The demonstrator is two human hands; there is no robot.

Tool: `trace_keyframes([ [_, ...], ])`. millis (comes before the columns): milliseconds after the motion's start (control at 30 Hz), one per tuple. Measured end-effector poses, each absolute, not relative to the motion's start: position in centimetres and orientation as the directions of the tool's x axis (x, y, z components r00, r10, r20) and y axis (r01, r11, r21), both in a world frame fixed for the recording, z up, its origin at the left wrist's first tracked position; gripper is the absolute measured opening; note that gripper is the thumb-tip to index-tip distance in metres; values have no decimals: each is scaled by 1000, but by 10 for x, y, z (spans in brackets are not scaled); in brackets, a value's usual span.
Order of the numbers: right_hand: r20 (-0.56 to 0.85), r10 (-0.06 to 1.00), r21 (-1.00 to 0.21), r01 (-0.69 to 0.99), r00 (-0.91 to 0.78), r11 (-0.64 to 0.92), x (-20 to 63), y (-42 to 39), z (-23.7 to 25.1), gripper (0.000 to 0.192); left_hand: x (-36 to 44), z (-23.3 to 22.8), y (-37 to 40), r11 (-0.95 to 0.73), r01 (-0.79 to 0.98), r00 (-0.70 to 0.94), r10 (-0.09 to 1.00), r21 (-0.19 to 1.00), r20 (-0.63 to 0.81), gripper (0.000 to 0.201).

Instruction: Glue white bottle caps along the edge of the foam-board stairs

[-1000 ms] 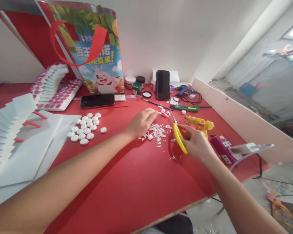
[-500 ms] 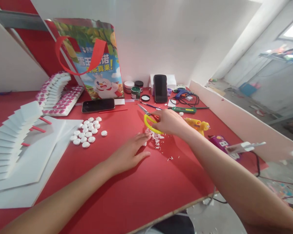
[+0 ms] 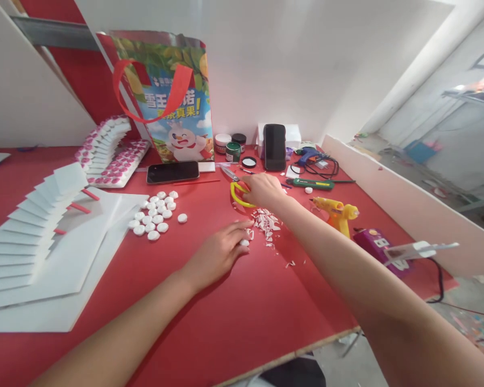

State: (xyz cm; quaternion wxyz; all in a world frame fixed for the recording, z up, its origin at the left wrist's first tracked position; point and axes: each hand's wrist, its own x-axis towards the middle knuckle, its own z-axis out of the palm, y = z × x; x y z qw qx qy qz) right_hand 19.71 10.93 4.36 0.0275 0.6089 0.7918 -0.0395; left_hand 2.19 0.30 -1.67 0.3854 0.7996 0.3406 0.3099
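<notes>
My right hand (image 3: 265, 189) is closed on the yellow-handled scissors (image 3: 229, 173). They lie low over the table, with the blades pointing away and to the left. My left hand (image 3: 221, 250) rests on the red table, its fingers curled around a small white disc (image 3: 244, 243), which shows partly at the fingertips. Just right of those fingers is a pile of white shavings (image 3: 267, 221). Farther left, several white carved-looking discs (image 3: 149, 217) sit in a cluster, and one disc (image 3: 182, 218) stands apart.
White boards (image 3: 75, 269) carry a fanned stepped piece (image 3: 28, 231) at left. Behind are a phone (image 3: 173, 172), a printed bag (image 3: 181, 107), paint jars (image 3: 233, 152) and an upright black phone (image 3: 275, 148). A yellow glue gun (image 3: 339, 212) and purple box (image 3: 381, 250) lie right.
My right hand has moved the scissors left and slightly away from the shavings. My left fingers, spread earlier, have drawn together around the small white disc. The view has shifted slightly.
</notes>
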Motion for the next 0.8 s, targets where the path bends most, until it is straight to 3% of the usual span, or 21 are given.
trace_keyframes([
  [200,-78,966,-53,968,-248,245,203,117,41,36,17,5,-6,-345,191,401,882,919,248,9],
  [333,-26,968,-80,966,-250,247,204,97,49,36,17,14,-15,-214,165,312,937,963,155,10],
  [367,18,969,-119,962,-246,247,204,88,53,36,17,16,-17,-177,158,286,950,972,127,11],
  [433,137,967,-320,914,-216,249,205,67,60,33,18,20,-20,-108,113,234,969,988,79,15],
  [500,191,969,-562,792,-157,239,207,44,65,25,18,23,-21,-39,27,188,982,999,33,20],
  [567,214,965,-722,641,-151,261,208,25,67,20,18,25,-20,31,-66,158,987,997,-21,25],
  [700,201,935,-879,367,-292,304,207,6,59,20,17,23,-15,213,-282,159,972,935,-173,31],
  [800,166,929,-910,311,-330,273,201,4,44,29,15,19,-11,361,-471,204,932,805,-298,29],
])
